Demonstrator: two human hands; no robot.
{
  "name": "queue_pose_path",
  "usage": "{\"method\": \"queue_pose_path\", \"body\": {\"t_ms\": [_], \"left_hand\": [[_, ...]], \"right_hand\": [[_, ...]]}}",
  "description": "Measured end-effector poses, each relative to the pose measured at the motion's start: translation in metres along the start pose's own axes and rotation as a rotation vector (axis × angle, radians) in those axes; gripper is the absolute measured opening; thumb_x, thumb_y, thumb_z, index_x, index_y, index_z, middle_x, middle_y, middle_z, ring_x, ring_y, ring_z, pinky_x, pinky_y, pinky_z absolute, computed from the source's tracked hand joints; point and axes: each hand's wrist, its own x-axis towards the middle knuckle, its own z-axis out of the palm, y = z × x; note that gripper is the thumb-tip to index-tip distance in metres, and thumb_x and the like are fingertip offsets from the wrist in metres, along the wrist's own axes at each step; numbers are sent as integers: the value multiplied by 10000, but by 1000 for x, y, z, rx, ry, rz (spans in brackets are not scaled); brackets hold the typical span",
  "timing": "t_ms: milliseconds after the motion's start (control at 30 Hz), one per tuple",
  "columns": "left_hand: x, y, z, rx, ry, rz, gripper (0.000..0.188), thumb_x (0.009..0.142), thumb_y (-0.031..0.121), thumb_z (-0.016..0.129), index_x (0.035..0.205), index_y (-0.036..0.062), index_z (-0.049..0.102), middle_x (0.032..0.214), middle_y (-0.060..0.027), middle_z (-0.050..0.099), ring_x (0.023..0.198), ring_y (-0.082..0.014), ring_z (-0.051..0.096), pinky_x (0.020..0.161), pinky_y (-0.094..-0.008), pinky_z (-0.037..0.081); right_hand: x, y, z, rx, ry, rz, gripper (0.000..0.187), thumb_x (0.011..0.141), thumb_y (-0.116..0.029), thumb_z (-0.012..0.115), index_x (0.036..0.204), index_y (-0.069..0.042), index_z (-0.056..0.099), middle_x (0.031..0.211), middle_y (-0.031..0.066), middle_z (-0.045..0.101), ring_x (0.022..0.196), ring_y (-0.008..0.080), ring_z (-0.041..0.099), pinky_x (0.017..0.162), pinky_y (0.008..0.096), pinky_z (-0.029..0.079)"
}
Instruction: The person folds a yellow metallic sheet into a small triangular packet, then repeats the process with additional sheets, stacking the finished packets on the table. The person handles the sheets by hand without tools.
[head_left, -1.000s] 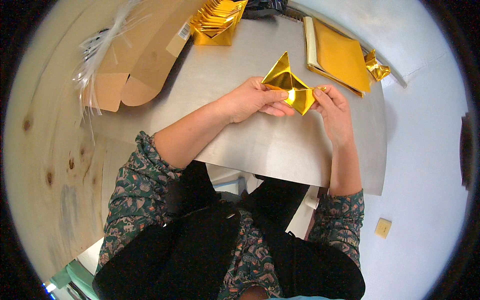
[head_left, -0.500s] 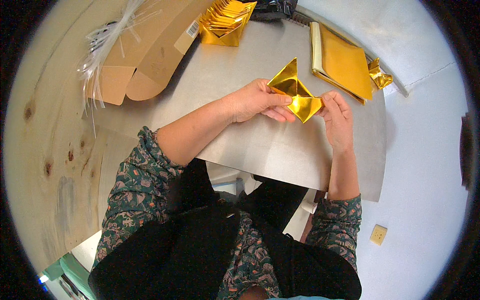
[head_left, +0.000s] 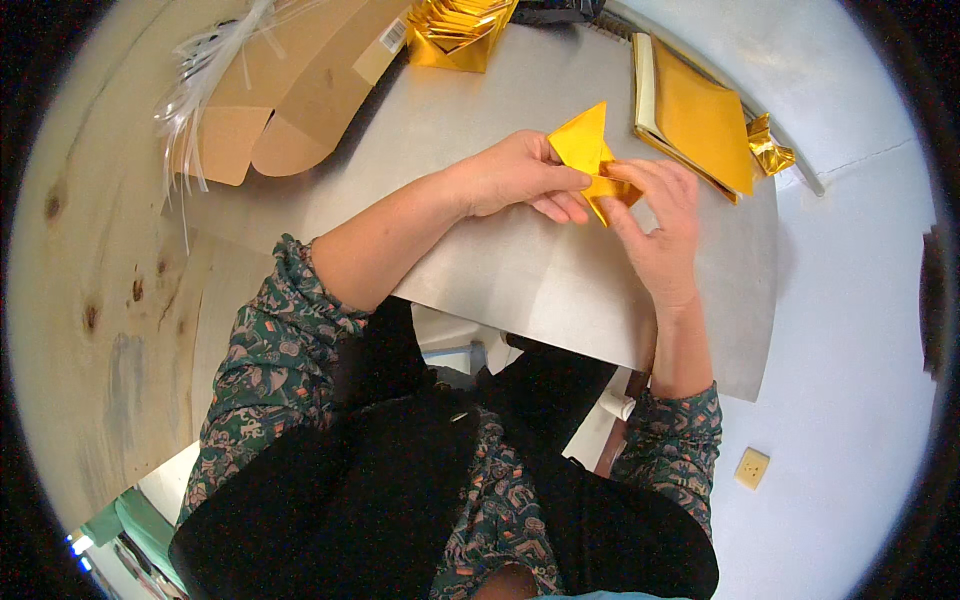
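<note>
Above the metal table, a piece of shiny gold foil paper (head_left: 580,142) is held between my two hands, folded into pointed, triangular flaps. My left hand (head_left: 525,178) pinches its left side, thumb on top and fingers underneath. On the right side, my right hand (head_left: 655,205) grips a lower flap between thumb and fingers. Parts of the lower fold are hidden behind the right fingers. Beyond the hands, a row of nested folded gold paper pieces (head_left: 447,52) stands at the far edge. A stack of flat gold sheets (head_left: 700,118) lies to the far right.
An open cardboard box (head_left: 290,110) stands at the far left, with clear plastic strips (head_left: 205,100) hanging over it. A crumpled gold piece (head_left: 770,150) lies beside the sheets, near the wall. The grey metal table (head_left: 480,270) ends just in front of my lap.
My right hand has moved inward over the lower right flap, its fingers now covering part of it. The gold paper has tilted slightly, and the whole view has shifted a little.
</note>
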Motion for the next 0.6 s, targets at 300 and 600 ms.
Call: {"method": "queue_pose_path", "body": {"t_ms": [300, 600], "left_hand": [[4, -1, 0, -70, 37, 44, 400, 1006, 404, 552, 1028, 11, 624, 834, -84, 697, 707, -135, 704, 639, -228, 593], [9, -11, -2, 80, 52, 99, 355, 1026, 386, 516, 971, 63, 652, 795, -11, 652, 666, -76, 636, 576, -196, 532]], "right_hand": [[-2, -3, 8, 95, -48, 103, 351, 737, -182, 808, 1048, -92, 672, 987, 43, 659, 976, 249, 553, 897, 375, 445], [-5, -10, 15, 284, -49, 288, 297, 747, -149, 817, 981, -85, 645, 855, 21, 622, 904, 209, 555, 840, 349, 458]]}}
